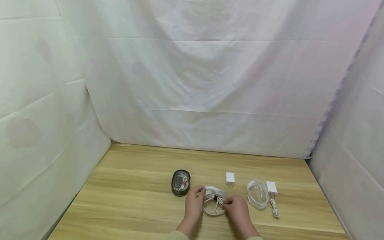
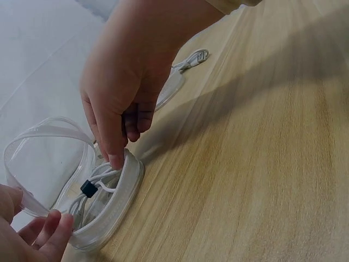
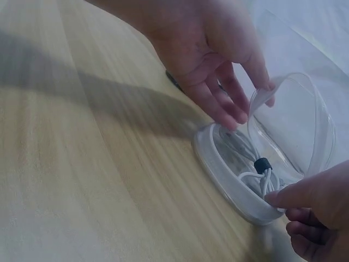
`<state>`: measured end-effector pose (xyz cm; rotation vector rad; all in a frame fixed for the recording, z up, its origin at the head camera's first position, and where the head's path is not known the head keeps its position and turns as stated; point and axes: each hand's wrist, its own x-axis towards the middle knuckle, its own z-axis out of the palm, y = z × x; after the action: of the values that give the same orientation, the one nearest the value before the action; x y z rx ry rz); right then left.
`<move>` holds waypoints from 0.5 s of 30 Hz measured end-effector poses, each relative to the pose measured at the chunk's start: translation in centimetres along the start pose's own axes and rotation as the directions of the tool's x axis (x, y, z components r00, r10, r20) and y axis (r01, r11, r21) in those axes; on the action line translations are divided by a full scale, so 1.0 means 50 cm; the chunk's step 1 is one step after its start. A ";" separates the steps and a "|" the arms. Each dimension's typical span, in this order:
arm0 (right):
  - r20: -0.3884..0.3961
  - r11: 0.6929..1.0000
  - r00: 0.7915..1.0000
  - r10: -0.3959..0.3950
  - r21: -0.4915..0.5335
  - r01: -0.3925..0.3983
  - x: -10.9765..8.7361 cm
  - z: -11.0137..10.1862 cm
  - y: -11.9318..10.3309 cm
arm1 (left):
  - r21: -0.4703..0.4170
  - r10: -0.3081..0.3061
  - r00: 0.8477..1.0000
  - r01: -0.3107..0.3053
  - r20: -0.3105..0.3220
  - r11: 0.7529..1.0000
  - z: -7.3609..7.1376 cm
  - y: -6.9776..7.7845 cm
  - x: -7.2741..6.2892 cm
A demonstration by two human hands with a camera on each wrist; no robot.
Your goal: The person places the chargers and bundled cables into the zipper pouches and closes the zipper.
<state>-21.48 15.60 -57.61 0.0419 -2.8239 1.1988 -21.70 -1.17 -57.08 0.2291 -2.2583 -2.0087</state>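
A clear oval case point(image 1: 214, 214) with white edging stands unfolded on the table, its lid point(image 3: 322, 123) raised. Inside lies a coiled white cable point(image 2: 100, 176), bound by a black strap point(image 3: 262, 165). My left hand point(image 1: 194, 203) pinches the edge of the raised lid between thumb and fingers, with its other fingertips near the case's rim. At the opposite end, my right hand point(image 1: 237, 208) has its thumb and finger on the cable loops just inside the rim; its remaining fingers are bent outside the case.
A black oval case point(image 1: 181, 182) with dark contents lies left of my hands. Behind stands a white charger plug point(image 1: 230, 177). To the right are another clear case point(image 1: 249, 195), a second white charger point(image 1: 271, 187) and a short bundled white cable point(image 1: 275, 209). White cloth point(image 1: 195, 78) encloses the table.
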 end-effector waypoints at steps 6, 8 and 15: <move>-0.027 0.998 0.999 0.035 0.062 -0.034 0.001 -0.008 -0.002 | -0.066 -0.010 1.000 0.010 -0.003 0.998 0.005 -0.002 0.004; -0.050 0.995 0.997 0.057 0.089 -0.052 0.003 -0.013 -0.003 | -0.070 -0.011 1.000 0.010 -0.009 0.997 0.005 -0.004 0.003; -0.119 0.965 0.977 0.179 0.214 -0.151 0.019 -0.020 -0.001 | -0.066 -0.012 0.999 0.010 -0.032 0.998 0.003 -0.006 0.002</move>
<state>-22.38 16.29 -56.80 -0.2596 -2.6192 1.4616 -21.80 -1.07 -57.41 0.2670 -2.1718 -2.0659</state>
